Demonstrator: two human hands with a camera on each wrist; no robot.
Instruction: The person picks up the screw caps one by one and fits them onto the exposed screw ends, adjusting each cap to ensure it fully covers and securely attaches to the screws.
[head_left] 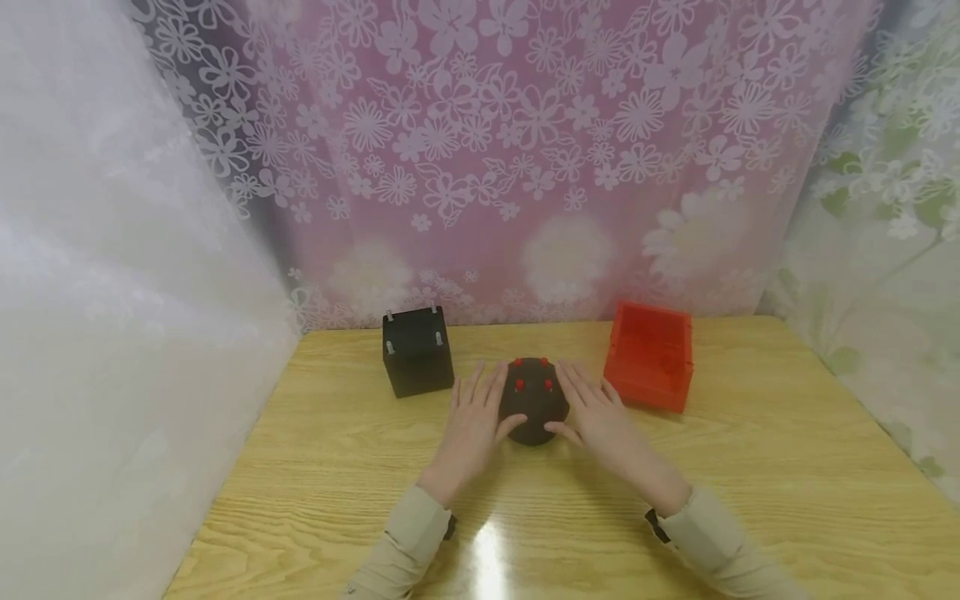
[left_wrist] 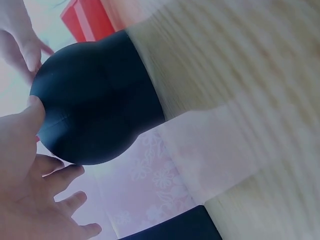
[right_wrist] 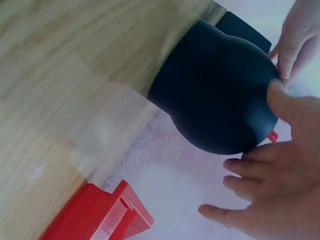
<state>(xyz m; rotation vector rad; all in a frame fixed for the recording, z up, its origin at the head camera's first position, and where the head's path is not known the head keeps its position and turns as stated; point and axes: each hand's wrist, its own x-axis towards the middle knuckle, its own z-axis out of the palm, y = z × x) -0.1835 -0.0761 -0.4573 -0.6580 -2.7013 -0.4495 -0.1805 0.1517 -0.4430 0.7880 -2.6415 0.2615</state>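
In the middle of the table stands a dark rounded object [head_left: 534, 414] with several small red pegs on its top. The wrist views show the same black object [left_wrist: 100, 100] as a bulging rounded body on a narrower base. My left hand [head_left: 471, 423] touches its left side, thumb near the front edge and fingers stretched forward. On the opposite side my right hand [head_left: 606, 425] mirrors this, fingers extended and thumb at the edge. Neither hand's fingers wrap round it. In the right wrist view the outer fingers spread away from the black surface [right_wrist: 220, 95].
A black box [head_left: 418, 367] with metal pins standing up from its top corners is at the back left. A red open box [head_left: 651, 387] stands at the back right. Flowered curtain [head_left: 540, 167] hangs behind the wooden table [head_left: 337, 500]; pale sheets flank both sides.
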